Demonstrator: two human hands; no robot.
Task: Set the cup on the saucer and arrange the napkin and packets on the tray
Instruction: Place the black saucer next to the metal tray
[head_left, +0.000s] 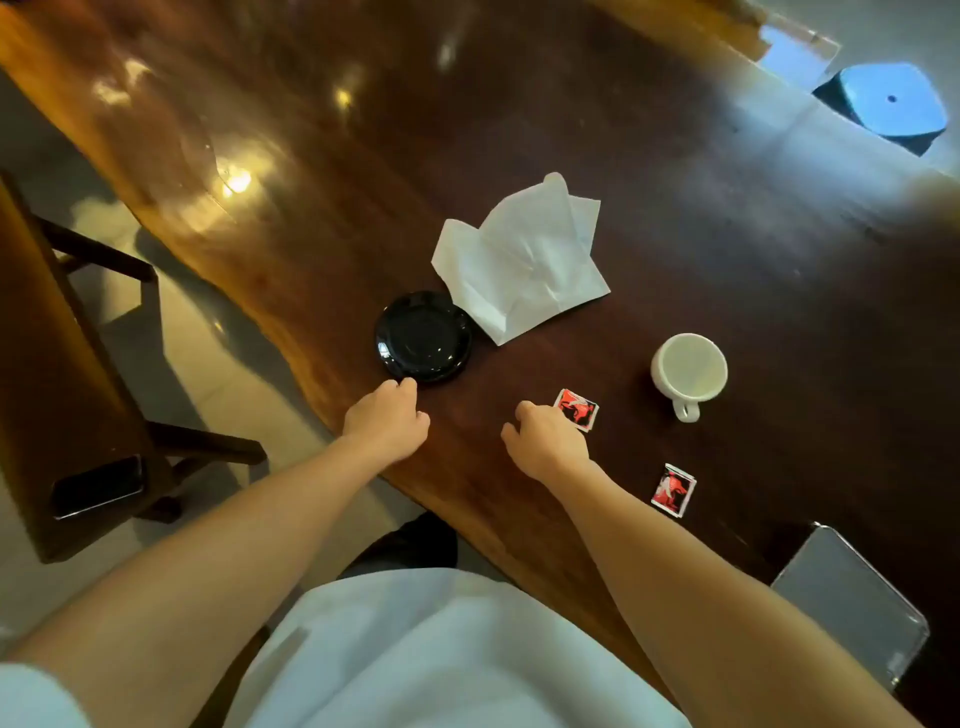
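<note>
Head camera: wooden table (675, 156) carries a grey tray (852, 597), crumpled napkin (524, 260), black saucer (423, 336) and, well apart, white cup (688, 371). The left hand (387, 422) hangs loosely curled, empty, beside the saucer; the right hand (545, 441) curls against one red packet (577, 409), grasp unclear.

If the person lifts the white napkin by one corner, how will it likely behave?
The napkin would probably hang limp: it lies creased, with loose flaps overlapping. It looks thin and light, so it may unfold or drift when moved. Its edge lies close by the black saucer, so a push might ride it onto the rim.
</note>
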